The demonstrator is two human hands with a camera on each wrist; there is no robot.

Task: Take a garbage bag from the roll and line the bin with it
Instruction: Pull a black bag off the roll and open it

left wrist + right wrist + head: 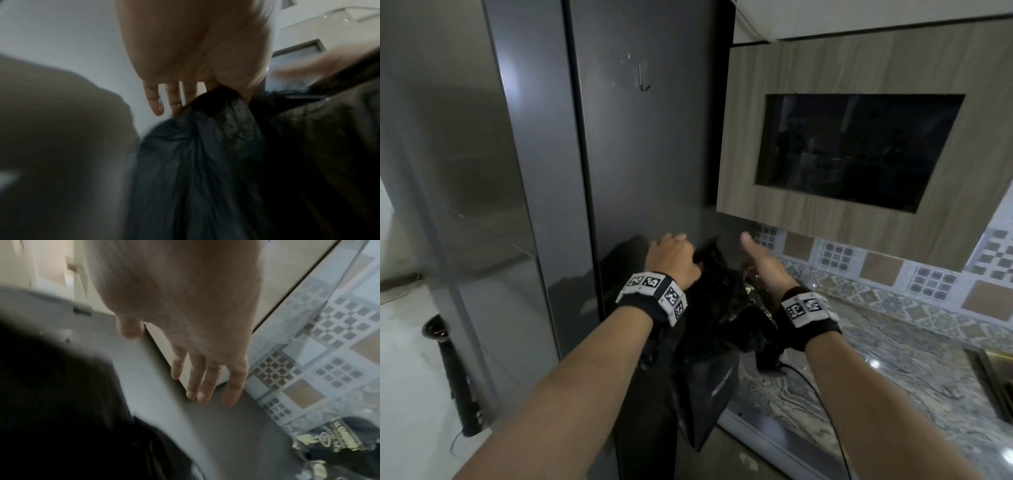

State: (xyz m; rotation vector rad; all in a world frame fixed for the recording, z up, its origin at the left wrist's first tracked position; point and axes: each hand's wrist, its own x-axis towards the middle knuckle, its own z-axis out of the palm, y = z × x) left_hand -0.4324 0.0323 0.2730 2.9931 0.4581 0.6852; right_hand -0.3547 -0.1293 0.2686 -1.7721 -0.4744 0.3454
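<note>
A black garbage bag point(719, 308) hangs crumpled in front of me, between the grey fridge and the counter. My left hand point(671, 255) grips its bunched top edge. The left wrist view shows the bag point(195, 162) pinched at the thumb side of my left hand point(205, 91), with the other fingers point(156, 100) straight. My right hand point(755, 253) is open just right of the bag, fingers extended, holding nothing. In the right wrist view its fingers point(205, 386) point at the fridge side and the bag point(51, 402) is a dark blur at the left. No bin is clearly visible.
The grey fridge point(647, 154) stands straight ahead, close behind both hands. A wood wall cabinet with dark glass point(859, 147) hangs above a marbled counter point(893, 370) with a tiled backsplash point(893, 274). A clear packet with yellow print point(329, 439) lies on the counter. A black cable point(822, 404) crosses the counter edge.
</note>
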